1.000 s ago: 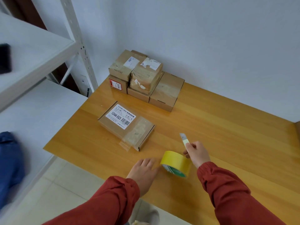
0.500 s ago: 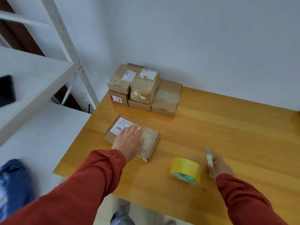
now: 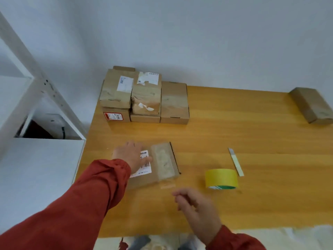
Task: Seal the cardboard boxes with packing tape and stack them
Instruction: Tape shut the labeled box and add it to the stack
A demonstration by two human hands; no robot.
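Left hand (image 3: 130, 157) lay flat, fingers straight, on the flat brown cardboard box with a white label (image 3: 163, 159), hiding part of the label. Right hand (image 3: 194, 204), blurred and hard to read, hovered empty with loosely bent fingers just short of the box's taped end. To its right on the wooden counter (image 3: 234, 132) stood the yellow roll of packing tape (image 3: 221, 178) and, beyond it, a slim pale cutter (image 3: 236, 162). Stacked brown cardboard boxes (image 3: 146, 98) sat well beyond the left hand. Half a second earlier the right hand had held the cutter.
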